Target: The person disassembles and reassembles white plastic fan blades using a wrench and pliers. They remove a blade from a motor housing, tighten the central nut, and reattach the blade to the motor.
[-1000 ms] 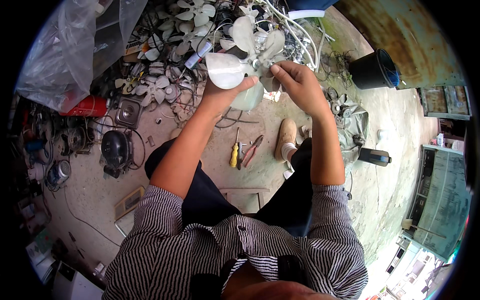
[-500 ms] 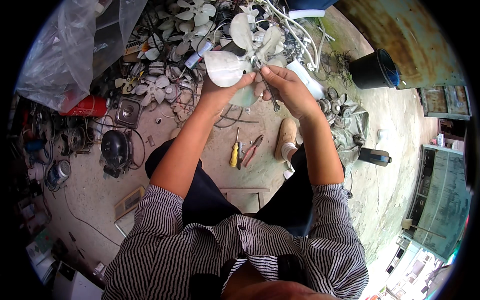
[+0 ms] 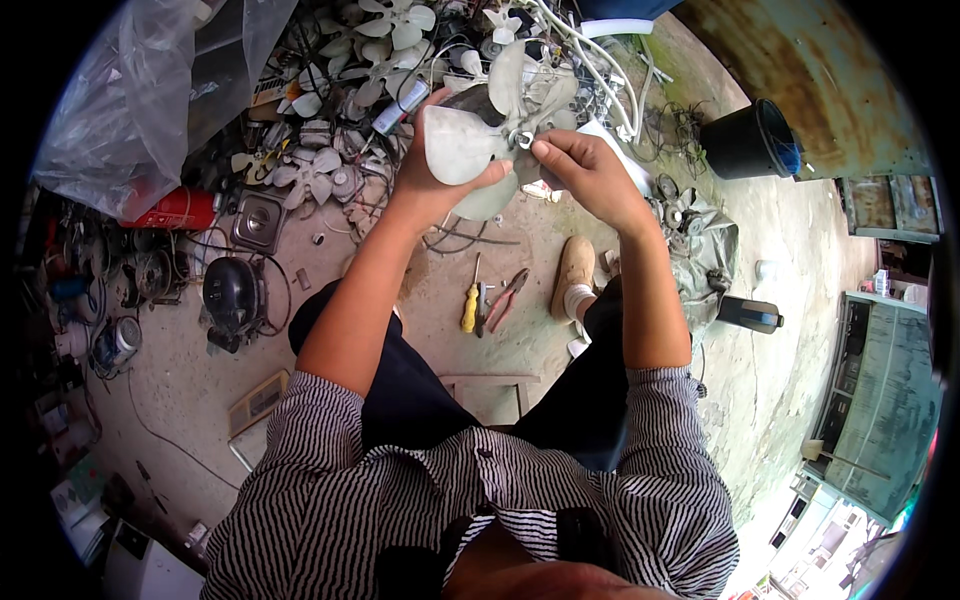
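A pale metal fan blade (image 3: 455, 147) with several wide petals is held up in front of me, a dark rounded body (image 3: 470, 100) showing behind it. My left hand (image 3: 425, 170) is wrapped around it from the left, its thumb lying across the lower petals. At the hub, my right hand (image 3: 585, 175) is closed, thumb and forefinger pinching the bright end of a wrench (image 3: 525, 140). The handle of the wrench is hidden by the hand. On the floor below lie a yellow-handled screwdriver (image 3: 469, 305) and red-handled pliers (image 3: 508, 300).
Beyond my hands is a heap of fan blades (image 3: 400, 22), motors and wires. A black compressor (image 3: 235, 300) and a metal pan (image 3: 258, 222) sit at left, near a red cylinder (image 3: 175, 211). A black bucket (image 3: 745, 140) and a grey sheet (image 3: 705, 250) lie at right.
The wrench handle, which hung below the hub, no longer shows. My right hand has turned and moved slightly right; the fan blade has tilted, showing the dark body behind it.
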`<control>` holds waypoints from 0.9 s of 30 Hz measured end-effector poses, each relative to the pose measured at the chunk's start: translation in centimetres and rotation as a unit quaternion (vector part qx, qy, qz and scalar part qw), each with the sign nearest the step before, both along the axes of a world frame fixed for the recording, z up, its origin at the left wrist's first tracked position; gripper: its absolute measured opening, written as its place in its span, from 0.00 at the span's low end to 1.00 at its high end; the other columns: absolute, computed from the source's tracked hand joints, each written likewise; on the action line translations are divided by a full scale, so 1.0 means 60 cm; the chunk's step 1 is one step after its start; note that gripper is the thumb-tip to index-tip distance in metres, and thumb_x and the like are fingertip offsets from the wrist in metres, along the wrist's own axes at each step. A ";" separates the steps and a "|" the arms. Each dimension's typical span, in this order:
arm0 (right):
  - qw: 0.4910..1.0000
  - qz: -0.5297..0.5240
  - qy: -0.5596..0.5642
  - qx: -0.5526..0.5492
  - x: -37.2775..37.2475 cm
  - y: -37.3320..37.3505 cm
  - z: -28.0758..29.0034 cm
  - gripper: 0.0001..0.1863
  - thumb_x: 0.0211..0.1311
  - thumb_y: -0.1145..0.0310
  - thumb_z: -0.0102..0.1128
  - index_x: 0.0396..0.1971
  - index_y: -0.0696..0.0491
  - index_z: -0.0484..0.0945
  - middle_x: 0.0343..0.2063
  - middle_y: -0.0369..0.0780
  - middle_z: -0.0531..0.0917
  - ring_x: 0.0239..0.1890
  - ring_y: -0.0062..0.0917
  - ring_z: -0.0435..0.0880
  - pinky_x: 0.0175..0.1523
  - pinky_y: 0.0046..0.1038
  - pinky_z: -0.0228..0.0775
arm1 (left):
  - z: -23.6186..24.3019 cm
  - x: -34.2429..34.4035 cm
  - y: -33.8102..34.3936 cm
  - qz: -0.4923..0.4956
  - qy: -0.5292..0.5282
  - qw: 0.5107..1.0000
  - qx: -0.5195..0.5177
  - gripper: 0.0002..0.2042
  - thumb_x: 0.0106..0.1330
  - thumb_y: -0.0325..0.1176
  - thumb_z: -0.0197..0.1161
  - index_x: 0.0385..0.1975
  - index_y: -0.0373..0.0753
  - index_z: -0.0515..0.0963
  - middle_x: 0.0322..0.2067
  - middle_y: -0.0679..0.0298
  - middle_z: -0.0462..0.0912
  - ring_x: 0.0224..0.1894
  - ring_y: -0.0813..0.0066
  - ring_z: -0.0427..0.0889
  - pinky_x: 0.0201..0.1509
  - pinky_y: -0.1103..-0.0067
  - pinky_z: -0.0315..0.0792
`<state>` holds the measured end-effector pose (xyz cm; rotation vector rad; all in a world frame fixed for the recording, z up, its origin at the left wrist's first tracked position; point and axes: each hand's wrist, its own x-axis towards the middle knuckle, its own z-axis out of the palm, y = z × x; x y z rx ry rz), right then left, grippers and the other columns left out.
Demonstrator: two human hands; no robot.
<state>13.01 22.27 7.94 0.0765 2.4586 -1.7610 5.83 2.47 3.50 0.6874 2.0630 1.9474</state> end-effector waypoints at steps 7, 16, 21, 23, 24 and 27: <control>0.949 -0.044 0.120 0.290 0.010 -0.019 0.036 0.15 0.65 0.59 0.53 0.31 0.57 0.81 0.18 0.40 0.80 0.23 0.21 0.78 0.30 0.26 0.68 | -0.008 0.003 0.003 -0.012 -0.108 0.993 0.045 0.44 0.43 0.34 0.77 0.60 0.35 0.56 0.49 0.59 0.74 0.50 0.71 0.74 0.54 0.76 0.70; 0.986 -0.035 -0.102 -0.128 -0.001 -0.020 0.015 0.16 0.70 0.57 0.47 0.33 0.53 0.77 0.23 0.33 0.80 0.20 0.11 0.71 0.28 0.15 0.64 | 0.003 0.002 0.013 -0.014 -0.224 0.970 0.092 0.35 0.46 0.31 0.76 0.55 0.36 0.63 0.46 0.62 0.75 0.48 0.74 0.75 0.51 0.77 0.72; 0.969 -0.014 -0.121 -0.216 -0.001 -0.031 0.015 0.16 0.70 0.56 0.47 0.35 0.53 0.77 0.24 0.34 0.80 0.21 0.12 0.72 0.30 0.15 0.66 | -0.004 0.003 0.015 -0.019 -0.211 0.968 0.135 0.38 0.47 0.31 0.76 0.57 0.36 0.60 0.46 0.62 0.75 0.48 0.74 0.75 0.51 0.77 0.71; 0.965 -0.026 -0.119 -0.232 0.001 -0.041 0.019 0.16 0.70 0.56 0.47 0.35 0.53 0.77 0.24 0.34 0.80 0.21 0.13 0.72 0.30 0.15 0.66 | 0.003 0.007 0.015 -0.001 -0.200 0.971 0.128 0.40 0.47 0.32 0.76 0.59 0.35 0.57 0.45 0.62 0.75 0.48 0.74 0.75 0.52 0.77 0.71; 0.963 -0.032 -0.118 -0.240 0.001 -0.043 0.021 0.16 0.70 0.56 0.47 0.35 0.53 0.77 0.24 0.34 0.80 0.21 0.13 0.72 0.31 0.15 0.66 | 0.005 0.008 0.014 0.008 -0.195 0.973 0.124 0.41 0.47 0.32 0.76 0.59 0.35 0.56 0.45 0.63 0.75 0.47 0.74 0.75 0.52 0.76 0.71; 0.963 -0.029 -0.127 -0.238 -0.001 -0.045 0.019 0.16 0.70 0.56 0.47 0.35 0.52 0.77 0.24 0.33 0.80 0.21 0.13 0.72 0.31 0.15 0.66 | -0.005 0.003 0.012 0.022 -0.108 0.987 0.114 0.44 0.45 0.33 0.77 0.60 0.35 0.55 0.45 0.62 0.74 0.47 0.74 0.75 0.52 0.76 0.70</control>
